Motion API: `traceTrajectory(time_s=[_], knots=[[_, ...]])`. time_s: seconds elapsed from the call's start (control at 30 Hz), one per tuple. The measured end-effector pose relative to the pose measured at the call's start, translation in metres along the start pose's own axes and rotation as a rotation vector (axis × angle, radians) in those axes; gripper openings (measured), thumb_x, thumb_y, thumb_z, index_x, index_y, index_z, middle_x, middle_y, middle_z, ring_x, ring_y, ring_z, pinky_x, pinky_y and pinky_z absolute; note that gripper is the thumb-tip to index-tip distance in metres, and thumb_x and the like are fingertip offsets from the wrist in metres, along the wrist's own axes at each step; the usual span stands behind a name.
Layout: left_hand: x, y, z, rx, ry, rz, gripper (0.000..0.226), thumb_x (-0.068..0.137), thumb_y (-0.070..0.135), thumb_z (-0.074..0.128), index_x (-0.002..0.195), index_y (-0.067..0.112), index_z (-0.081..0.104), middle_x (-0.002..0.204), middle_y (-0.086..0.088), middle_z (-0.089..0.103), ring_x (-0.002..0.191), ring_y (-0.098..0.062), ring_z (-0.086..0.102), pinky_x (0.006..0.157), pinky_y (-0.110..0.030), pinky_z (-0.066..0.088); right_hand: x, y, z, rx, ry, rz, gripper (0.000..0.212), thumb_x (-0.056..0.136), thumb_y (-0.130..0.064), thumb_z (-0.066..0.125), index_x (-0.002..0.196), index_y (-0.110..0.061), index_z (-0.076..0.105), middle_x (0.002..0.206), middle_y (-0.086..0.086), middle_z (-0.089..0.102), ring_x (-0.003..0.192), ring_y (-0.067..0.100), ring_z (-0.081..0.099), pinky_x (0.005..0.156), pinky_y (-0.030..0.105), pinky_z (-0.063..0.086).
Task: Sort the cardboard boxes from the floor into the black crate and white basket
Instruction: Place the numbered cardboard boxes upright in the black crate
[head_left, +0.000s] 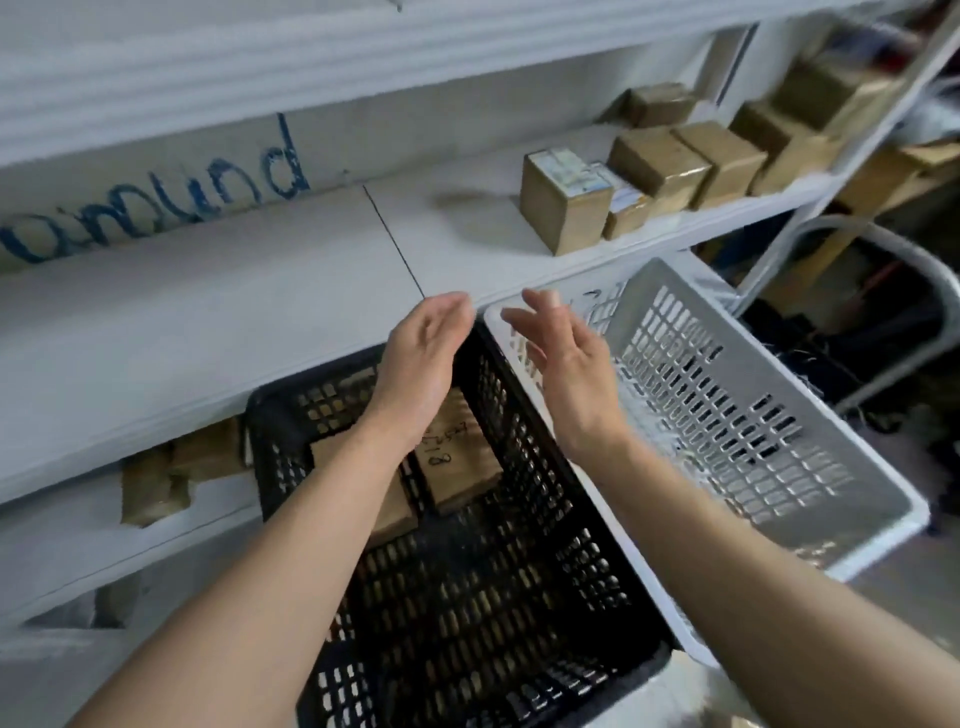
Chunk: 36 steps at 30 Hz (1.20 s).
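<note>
A black crate (524, 587) sits in the lower middle, with two flat cardboard boxes (460, 467) lying at its far end, one marked with handwriting. To its right stands a white basket (727, 415) that looks empty. My left hand (421, 358) and my right hand (566, 364) hover above the far end of the crate, palms facing each other, fingers straight, holding nothing. My left forearm hides part of the boxes in the crate.
A white shelf (260, 322) runs behind the crate, with several brown cardboard boxes (660, 166) on its right part. More boxes (171, 478) sit on the lower shelf at left. A grey curved frame (883, 249) and dark clutter lie at right.
</note>
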<state>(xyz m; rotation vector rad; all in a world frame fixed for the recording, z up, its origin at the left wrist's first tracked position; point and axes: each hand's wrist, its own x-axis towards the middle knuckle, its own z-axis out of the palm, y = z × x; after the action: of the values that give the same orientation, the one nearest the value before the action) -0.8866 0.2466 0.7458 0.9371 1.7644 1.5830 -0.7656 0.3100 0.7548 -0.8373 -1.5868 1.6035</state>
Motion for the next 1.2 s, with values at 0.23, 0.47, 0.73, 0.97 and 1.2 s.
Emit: traceTrajectory(time_s=[0.23, 0.47, 0.73, 0.97, 1.2], knots=[[-0.063, 0.076, 0.071, -0.133, -0.446, 0.215, 0.037, 0.088, 0.054, 0.05, 0.112, 0.028, 0.062, 0.107, 0.014, 0.069, 0.106, 0.0, 0.061, 0.089, -0.016, 0.046, -0.101, -0.053, -0.065, 0.082, 0.379, -0.127, 0.025, 0.095, -0.045, 0.045, 0.088, -0.036, 0.068, 0.101, -0.009, 0.072, 0.104, 0.004, 0.064, 0.09, 0.02, 0.047], [-0.163, 0.104, 0.191, -0.214, -0.883, 0.242, 0.034, 0.088, 0.054, 0.048, 0.108, 0.031, 0.061, 0.109, 0.007, 0.068, 0.108, -0.006, 0.061, 0.095, -0.025, 0.045, -0.241, -0.064, -0.157, -0.006, 0.869, -0.165, 0.02, 0.097, -0.034, 0.05, 0.091, -0.035, 0.069, 0.095, -0.01, 0.072, 0.095, 0.003, 0.066, 0.082, 0.018, 0.05], [-0.301, 0.11, 0.308, -0.221, -1.28, 0.199, 0.035, 0.093, 0.047, 0.045, 0.111, 0.023, 0.062, 0.107, 0.002, 0.066, 0.107, -0.013, 0.06, 0.094, -0.027, 0.046, -0.415, -0.058, -0.252, -0.101, 1.33, -0.07, 0.031, 0.09, -0.052, 0.049, 0.112, -0.032, 0.06, 0.116, -0.004, 0.064, 0.113, 0.011, 0.058, 0.103, 0.038, 0.043], [-0.409, 0.09, 0.397, -0.13, -1.404, 0.092, 0.039, 0.097, 0.043, 0.041, 0.115, 0.013, 0.06, 0.109, 0.0, 0.065, 0.105, -0.013, 0.061, 0.097, -0.033, 0.046, -0.531, -0.027, -0.325, 0.0, 1.548, 0.051, 0.06, 0.079, -0.061, 0.053, 0.12, -0.017, 0.06, 0.111, -0.004, 0.066, 0.108, 0.01, 0.061, 0.1, 0.033, 0.046], [-0.472, 0.048, 0.481, -0.048, -1.367, -0.05, 0.028, 0.097, 0.04, 0.043, 0.096, 0.019, 0.062, 0.096, 0.002, 0.067, 0.093, -0.011, 0.064, 0.085, -0.026, 0.048, -0.589, 0.029, -0.416, 0.065, 1.557, 0.165, 0.027, 0.094, -0.039, 0.053, 0.107, -0.018, 0.063, 0.1, -0.004, 0.068, 0.097, 0.012, 0.062, 0.094, 0.036, 0.049]])
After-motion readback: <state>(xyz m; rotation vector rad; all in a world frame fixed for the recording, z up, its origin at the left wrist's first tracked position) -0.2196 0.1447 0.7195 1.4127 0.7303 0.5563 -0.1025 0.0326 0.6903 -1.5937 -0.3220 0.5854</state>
